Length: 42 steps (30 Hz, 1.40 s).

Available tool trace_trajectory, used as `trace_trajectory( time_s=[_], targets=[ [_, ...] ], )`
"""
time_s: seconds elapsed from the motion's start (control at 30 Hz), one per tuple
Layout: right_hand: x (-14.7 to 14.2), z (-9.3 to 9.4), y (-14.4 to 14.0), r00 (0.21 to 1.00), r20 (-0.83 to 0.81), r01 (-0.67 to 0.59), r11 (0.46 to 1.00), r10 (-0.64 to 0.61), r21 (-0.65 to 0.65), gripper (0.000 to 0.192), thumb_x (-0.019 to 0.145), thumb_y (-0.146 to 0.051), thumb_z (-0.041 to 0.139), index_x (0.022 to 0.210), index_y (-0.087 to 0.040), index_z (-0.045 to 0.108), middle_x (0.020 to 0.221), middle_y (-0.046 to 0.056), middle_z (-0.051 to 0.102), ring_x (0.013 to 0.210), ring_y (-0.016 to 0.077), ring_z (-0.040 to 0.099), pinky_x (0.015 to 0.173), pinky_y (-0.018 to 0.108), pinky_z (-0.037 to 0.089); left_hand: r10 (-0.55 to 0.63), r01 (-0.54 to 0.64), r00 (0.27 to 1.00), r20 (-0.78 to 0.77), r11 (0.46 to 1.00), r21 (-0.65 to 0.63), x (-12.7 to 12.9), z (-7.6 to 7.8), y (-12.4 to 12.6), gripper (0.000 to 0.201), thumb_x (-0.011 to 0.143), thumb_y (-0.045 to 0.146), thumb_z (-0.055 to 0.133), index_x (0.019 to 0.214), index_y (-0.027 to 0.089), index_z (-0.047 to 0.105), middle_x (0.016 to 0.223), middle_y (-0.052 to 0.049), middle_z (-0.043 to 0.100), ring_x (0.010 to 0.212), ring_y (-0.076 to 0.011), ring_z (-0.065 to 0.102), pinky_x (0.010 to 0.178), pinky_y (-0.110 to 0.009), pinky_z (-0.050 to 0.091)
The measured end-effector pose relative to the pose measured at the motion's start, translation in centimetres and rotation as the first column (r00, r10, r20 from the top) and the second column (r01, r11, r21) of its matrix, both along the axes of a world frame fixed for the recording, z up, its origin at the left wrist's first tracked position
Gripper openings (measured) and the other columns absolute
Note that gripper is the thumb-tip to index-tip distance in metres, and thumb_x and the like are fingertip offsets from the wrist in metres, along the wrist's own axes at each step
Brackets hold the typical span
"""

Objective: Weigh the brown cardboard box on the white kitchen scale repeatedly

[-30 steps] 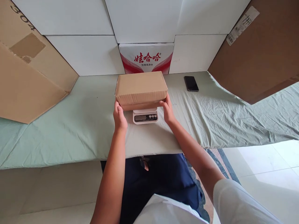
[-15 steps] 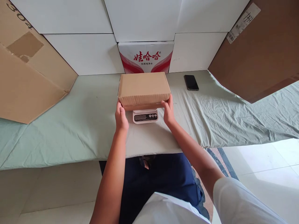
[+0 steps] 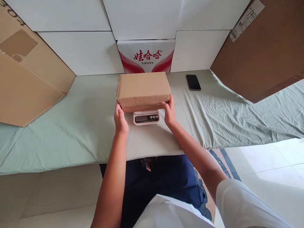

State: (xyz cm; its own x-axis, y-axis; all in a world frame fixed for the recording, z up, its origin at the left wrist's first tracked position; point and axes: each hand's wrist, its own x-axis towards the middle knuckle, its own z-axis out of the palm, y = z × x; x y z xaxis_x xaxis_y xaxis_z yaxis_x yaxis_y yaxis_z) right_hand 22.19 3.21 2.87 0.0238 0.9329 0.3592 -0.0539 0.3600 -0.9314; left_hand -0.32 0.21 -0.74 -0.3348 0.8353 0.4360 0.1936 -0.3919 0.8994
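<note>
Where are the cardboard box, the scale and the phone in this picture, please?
cardboard box (image 3: 143,86), head view, middle of its top face.
scale (image 3: 146,118), head view, its front display panel.
phone (image 3: 193,82), head view, centre of its dark screen.

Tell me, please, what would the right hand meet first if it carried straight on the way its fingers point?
The right hand already touches the cardboard box on the kitchen scale; beyond it, probably the red-and-white carton, though depth is unclear.

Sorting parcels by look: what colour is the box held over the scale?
Plain brown cardboard box, unprinted on the sides shown, clearest in the head view.
</note>
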Motion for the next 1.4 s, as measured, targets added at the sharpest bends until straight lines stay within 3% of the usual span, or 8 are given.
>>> trace_trajectory(
  time_s=[0.3,0.47,0.6,0.77,0.93,1.2,1.4],
  targets=[
    [0.0,-0.2,0.1,1.0,0.023,0.001,1.0,-0.001,0.0,0.056,0.091,-0.056,0.049,0.141,-0.034,0.043,0.15,0.006,0.053,0.141,0.0299,0.049,0.122,0.054,0.043,-0.004,0.004,1.0,-0.01,1.0,0.02,-0.1,-0.1,0.0,0.082,0.094,0.08,0.029,0.154,0.028,0.048,0.159,-0.012,0.054,0.152,-0.0283,0.047,0.126,-0.043,0.038],
    [2.0,-1.1,2.0,0.985,-0.056,0.163,0.987,-0.163,-0.006,0.062,0.092,-0.06,0.044,0.15,-0.038,0.034,0.168,0.003,0.034,0.161,0.029,0.031,0.129,0.059,0.034,0.044,-0.05,0.994,0.1,0.997,0.057,-1.1,0.0,0.1,0.08,0.096,0.078,0.028,0.16,0.03,0.04,0.173,-0.007,0.034,0.164,-0.0249,0.024,0.134,-0.043,0.024],
    [3.2,-1.6,3.2,0.971,-0.09,0.216,0.974,-0.221,-0.064,0.067,0.094,-0.063,0.035,0.155,-0.036,0.026,0.17,0.005,0.03,0.164,0.0259,0.028,0.131,0.059,0.031,0.108,-0.113,0.988,0.108,0.993,0.037,-1.8,-0.1,0.2,0.081,0.097,0.078,0.021,0.16,0.031,0.039,0.175,-0.006,0.029,0.164,-0.024,0.023,0.135,-0.045,0.022],
    [2.5,-1.8,3.1,0.966,-0.163,0.176,0.971,-0.202,-0.163,0.065,0.092,-0.06,0.042,0.15,-0.032,0.035,0.168,0.006,0.035,0.162,0.0227,0.032,0.135,0.055,0.026,0.125,-0.126,0.989,0.077,0.992,0.016,-2.0,-0.4,0.5,0.085,0.096,0.08,0.017,0.16,0.029,0.038,0.175,-0.008,0.03,0.163,-0.0245,0.025,0.135,-0.044,0.023],
    [1.9,-2.2,3.1,0.973,-0.155,0.146,0.976,-0.172,-0.164,0.065,0.092,-0.061,0.045,0.149,-0.031,0.036,0.168,0.007,0.036,0.162,0.0247,0.031,0.133,0.055,0.029,0.104,-0.107,0.989,0.104,0.994,0.02,-1.8,-0.2,0.5,0.084,0.096,0.08,0.019,0.16,0.029,0.038,0.175,-0.007,0.03,0.164,-0.0242,0.022,0.135,-0.043,0.02],
    [1.7,-2.0,3.0,0.941,-0.29,0.122,0.973,-0.175,-0.194,0.052,0.088,-0.051,0.054,0.136,-0.031,0.048,0.16,0.005,0.046,0.157,0.025,0.038,0.134,0.054,0.027,0.077,-0.082,0.974,0.212,0.997,0.014,-0.8,0.9,0.0,0.09,0.091,0.084,0.031,0.158,0.025,0.042,0.175,-0.009,0.029,0.165,-0.0229,0.022,0.135,-0.04,0.021],
    [1.8,-2.9,3.6,0.953,-0.248,0.131,0.976,-0.173,-0.174,0.045,0.089,-0.051,0.051,0.13,-0.031,0.052,0.151,0.003,0.055,0.151,0.0259,0.045,0.132,0.057,0.029,0.077,-0.079,0.967,0.245,0.997,-0.003,-0.5,1.3,-0.2,0.092,0.09,0.083,0.035,0.158,0.022,0.042,0.175,-0.011,0.029,0.164,-0.0226,0.024,0.134,-0.038,0.023]
  ],
)
